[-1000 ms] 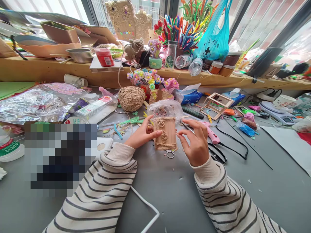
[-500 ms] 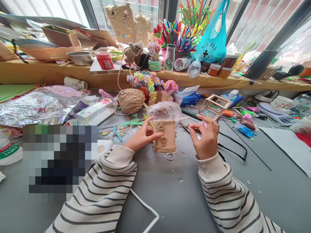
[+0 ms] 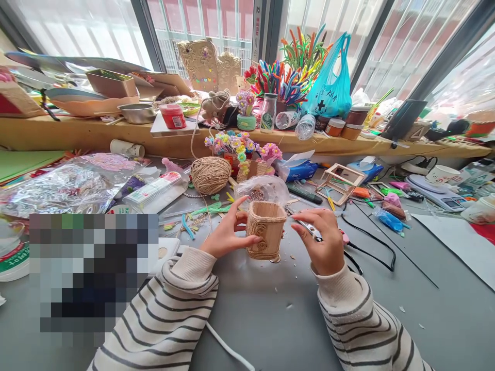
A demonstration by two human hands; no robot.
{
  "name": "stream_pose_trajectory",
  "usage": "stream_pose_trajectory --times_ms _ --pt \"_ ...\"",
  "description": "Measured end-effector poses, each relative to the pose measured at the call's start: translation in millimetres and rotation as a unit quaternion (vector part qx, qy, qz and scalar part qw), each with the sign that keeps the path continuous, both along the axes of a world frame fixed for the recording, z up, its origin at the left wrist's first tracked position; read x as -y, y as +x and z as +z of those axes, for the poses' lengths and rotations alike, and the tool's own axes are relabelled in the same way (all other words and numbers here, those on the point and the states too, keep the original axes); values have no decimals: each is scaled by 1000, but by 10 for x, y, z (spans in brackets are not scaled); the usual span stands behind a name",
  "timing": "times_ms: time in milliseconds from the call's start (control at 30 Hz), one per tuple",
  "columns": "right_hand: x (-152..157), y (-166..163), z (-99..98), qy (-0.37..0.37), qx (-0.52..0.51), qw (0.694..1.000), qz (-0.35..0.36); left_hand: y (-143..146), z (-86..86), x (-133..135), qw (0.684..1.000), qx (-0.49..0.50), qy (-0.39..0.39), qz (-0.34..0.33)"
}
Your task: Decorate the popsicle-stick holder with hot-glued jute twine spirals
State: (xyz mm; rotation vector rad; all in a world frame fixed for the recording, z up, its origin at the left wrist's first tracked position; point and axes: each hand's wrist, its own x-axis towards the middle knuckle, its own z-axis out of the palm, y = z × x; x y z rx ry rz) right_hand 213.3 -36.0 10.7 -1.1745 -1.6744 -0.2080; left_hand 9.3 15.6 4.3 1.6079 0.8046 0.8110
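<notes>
My left hand (image 3: 230,232) grips a small pot (image 3: 266,232) by its left side, thumb across the front and fingers behind. The pot has flat wooden-stick walls, twine wound round the rim and base, and twine coils on its front. Its open top shows, tilted towards me. To the right, my right hand (image 3: 323,239) hovers with curved fingers, thumb and forefinger apart, holding nothing that I can see. A metal hand tool (image 3: 309,228) shows through the gap between them, seemingly on the table. Just behind the pot lies a clear plastic bag (image 3: 270,186) of small bits.
A ball of twine (image 3: 211,175) and beaded flowers (image 3: 234,144) stand behind. A wooden frame (image 3: 342,180), a black cable (image 3: 371,252) and a white scale (image 3: 436,193) are on the right. Plastic packaging (image 3: 69,183) covers the left. A crowded ledge (image 3: 162,139) runs along the windows.
The pot has tipped so that its open top now shows. A metal ring seen below it is now mostly hidden. My right hand has shifted slightly, and the view has tilted upward.
</notes>
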Motion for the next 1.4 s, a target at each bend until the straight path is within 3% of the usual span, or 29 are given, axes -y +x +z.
stream_pose_trajectory --times_ms 133,300,567,833,1000,1233,1333,1400 --pt "15 -89 19 -34 40 998 20 9 1 5 1000 2 9 -17" --pt "-11 -100 -40 -83 -24 995 46 6 -31 -10 999 5 4 -38" --pt "-55 -43 -87 -108 -100 989 32 15 -70 -38 999 -31 -15 -41" --pt "-79 -5 -107 -121 -118 985 37 2 -18 -33 996 -37 -72 -40" --pt "-94 17 -122 -122 -122 984 37 -2 -40 -52 997 -31 -66 -31" --pt "-76 9 -132 -86 -146 985 32 -35 -25 -41 996 -33 -57 -67" --pt "-61 18 -110 -43 -105 994 -9 -66 -6 -42 998 -50 -24 -28" --pt "-64 32 -111 -17 -77 996 -31 -93 -3 -64 998 -52 11 39"
